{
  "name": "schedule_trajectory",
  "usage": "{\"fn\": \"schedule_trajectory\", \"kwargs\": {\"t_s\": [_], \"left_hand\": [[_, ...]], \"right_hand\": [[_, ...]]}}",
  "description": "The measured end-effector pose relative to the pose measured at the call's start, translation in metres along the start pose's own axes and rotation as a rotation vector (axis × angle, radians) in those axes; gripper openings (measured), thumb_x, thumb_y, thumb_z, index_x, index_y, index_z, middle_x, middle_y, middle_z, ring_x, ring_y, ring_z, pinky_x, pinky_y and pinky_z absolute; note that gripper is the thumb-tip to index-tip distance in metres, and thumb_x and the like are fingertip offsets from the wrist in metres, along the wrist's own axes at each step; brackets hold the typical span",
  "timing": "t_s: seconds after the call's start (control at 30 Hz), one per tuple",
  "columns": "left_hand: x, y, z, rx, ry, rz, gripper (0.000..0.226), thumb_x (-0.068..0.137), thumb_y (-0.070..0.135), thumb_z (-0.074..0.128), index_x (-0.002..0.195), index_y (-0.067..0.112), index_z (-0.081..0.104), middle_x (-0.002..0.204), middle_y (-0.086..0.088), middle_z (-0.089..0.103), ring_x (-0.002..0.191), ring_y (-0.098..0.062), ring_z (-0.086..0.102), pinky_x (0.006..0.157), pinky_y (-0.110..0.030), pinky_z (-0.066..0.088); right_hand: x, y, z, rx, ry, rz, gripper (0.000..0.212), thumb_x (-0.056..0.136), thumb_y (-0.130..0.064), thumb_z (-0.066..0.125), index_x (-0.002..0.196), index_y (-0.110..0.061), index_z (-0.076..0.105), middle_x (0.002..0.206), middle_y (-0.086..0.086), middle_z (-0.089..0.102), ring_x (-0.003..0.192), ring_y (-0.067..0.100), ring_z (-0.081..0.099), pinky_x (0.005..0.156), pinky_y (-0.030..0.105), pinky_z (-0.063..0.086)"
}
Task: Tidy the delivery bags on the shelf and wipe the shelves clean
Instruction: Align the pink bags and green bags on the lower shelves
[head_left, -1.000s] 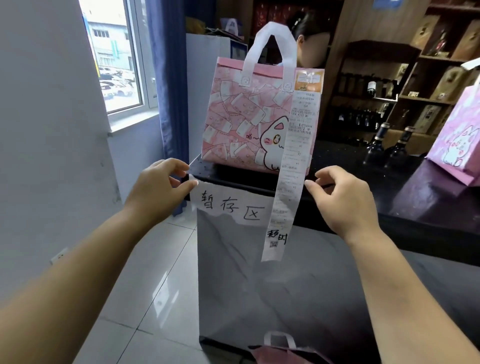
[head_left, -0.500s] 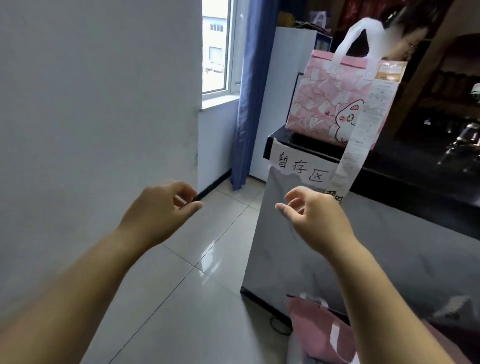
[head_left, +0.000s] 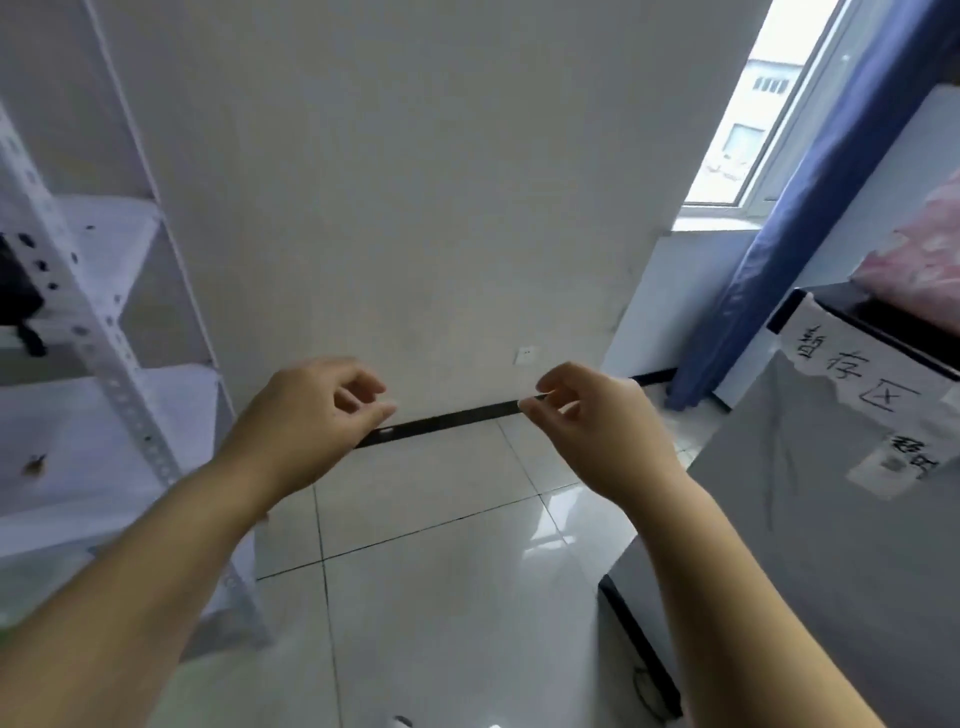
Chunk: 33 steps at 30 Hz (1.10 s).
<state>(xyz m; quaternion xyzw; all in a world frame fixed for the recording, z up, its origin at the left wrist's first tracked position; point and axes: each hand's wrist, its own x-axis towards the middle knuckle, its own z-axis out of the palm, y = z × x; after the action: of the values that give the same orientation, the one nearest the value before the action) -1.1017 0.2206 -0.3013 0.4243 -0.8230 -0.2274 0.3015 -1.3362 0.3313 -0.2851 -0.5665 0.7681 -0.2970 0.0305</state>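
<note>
My left hand (head_left: 306, 421) and my right hand (head_left: 597, 426) hang in mid-air over the tiled floor, fingers loosely curled, holding nothing. A white metal shelf unit (head_left: 104, 353) stands at the left with pale boards; a dark object (head_left: 18, 296) sits at its left edge. At the far right a pink delivery bag (head_left: 919, 265) rests on a dark counter top (head_left: 857, 317), mostly cut off by the frame. A handwritten paper label (head_left: 862, 379) hangs on the counter's front, with the end of a receipt strip (head_left: 898, 457) below it.
A plain white wall (head_left: 415, 182) faces me, with a socket (head_left: 524, 355) low down and a black skirting strip. A window (head_left: 769, 104) and blue curtain (head_left: 789, 234) are at the upper right. The grey counter side (head_left: 805, 545) fills the right.
The view has swung left from the counter and pink bag toward the wall and the white shelf. Both hands came off the counter edge and now hang free.
</note>
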Motion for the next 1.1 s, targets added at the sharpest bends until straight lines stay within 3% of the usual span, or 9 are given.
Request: {"fn": "schedule_trajectory", "kwargs": {"t_s": [0.2,0.37,0.57,0.67,0.77,0.9,1.1], "left_hand": [[-0.104,-0.049,-0.090,0.081,0.123,-0.183,0.010,0.079,0.043,0.067,0.082,0.035,0.062,0.082,0.020,0.062,0.075,0.004,0.058,0.059,-0.017,0.042],[-0.184,-0.094,-0.167,0.141,0.253,-0.318,0.008,0.079,0.036,0.070,0.080,0.032,0.063,0.076,0.020,0.062,0.070,0.005,0.057,0.056,-0.017,0.042],[-0.265,-0.167,-0.264,0.174,0.348,-0.423,0.010,0.079,0.033,0.071,0.082,0.025,0.067,0.081,0.014,0.065,0.074,-0.002,0.061,0.062,-0.021,0.047],[-0.296,-0.207,-0.313,0.160,0.370,-0.461,0.008,0.078,0.035,0.071,0.078,0.029,0.065,0.080,0.016,0.065,0.073,0.000,0.061,0.061,-0.023,0.045],[-0.326,-0.243,-0.357,0.175,0.389,-0.494,0.010,0.078,0.037,0.070,0.073,0.033,0.062,0.075,0.018,0.064,0.068,0.006,0.060,0.054,-0.013,0.039],[-0.362,-0.284,-0.403,0.184,0.447,-0.554,0.009,0.077,0.038,0.070,0.074,0.034,0.063,0.074,0.020,0.065,0.071,0.010,0.057,0.056,-0.019,0.042],[-0.402,-0.347,-0.454,0.265,0.476,-0.671,0.008,0.077,0.044,0.068,0.077,0.039,0.062,0.077,0.021,0.064,0.071,0.007,0.059,0.058,-0.017,0.043]], "right_hand": [[-0.032,-0.099,0.044,0.107,-0.139,-0.185,0.027,0.083,-0.051,0.059,0.100,-0.031,0.060,0.081,-0.019,0.061,0.081,0.006,0.061,0.066,0.027,0.048],[-0.059,-0.190,0.089,0.167,-0.241,-0.324,0.029,0.085,-0.051,0.057,0.104,-0.029,0.061,0.086,-0.016,0.063,0.080,0.003,0.060,0.061,0.019,0.043],[-0.096,-0.313,0.151,0.201,-0.337,-0.433,0.029,0.085,-0.049,0.058,0.104,-0.028,0.061,0.086,-0.017,0.063,0.079,0.005,0.060,0.070,0.031,0.052],[-0.114,-0.375,0.184,0.231,-0.313,-0.472,0.027,0.085,-0.049,0.058,0.103,-0.029,0.061,0.083,-0.018,0.062,0.074,0.003,0.060,0.063,0.026,0.049],[-0.129,-0.432,0.219,0.261,-0.320,-0.498,0.025,0.085,-0.050,0.057,0.100,-0.031,0.062,0.084,-0.017,0.063,0.074,-0.003,0.057,0.056,0.015,0.042],[-0.148,-0.500,0.263,0.293,-0.395,-0.532,0.025,0.085,-0.047,0.059,0.100,-0.027,0.063,0.082,-0.017,0.061,0.075,0.002,0.059,0.067,0.026,0.050],[-0.158,-0.583,0.329,0.299,-0.540,-0.609,0.025,0.085,-0.047,0.060,0.100,-0.028,0.063,0.083,-0.017,0.062,0.077,0.003,0.060,0.068,0.028,0.052]]}}
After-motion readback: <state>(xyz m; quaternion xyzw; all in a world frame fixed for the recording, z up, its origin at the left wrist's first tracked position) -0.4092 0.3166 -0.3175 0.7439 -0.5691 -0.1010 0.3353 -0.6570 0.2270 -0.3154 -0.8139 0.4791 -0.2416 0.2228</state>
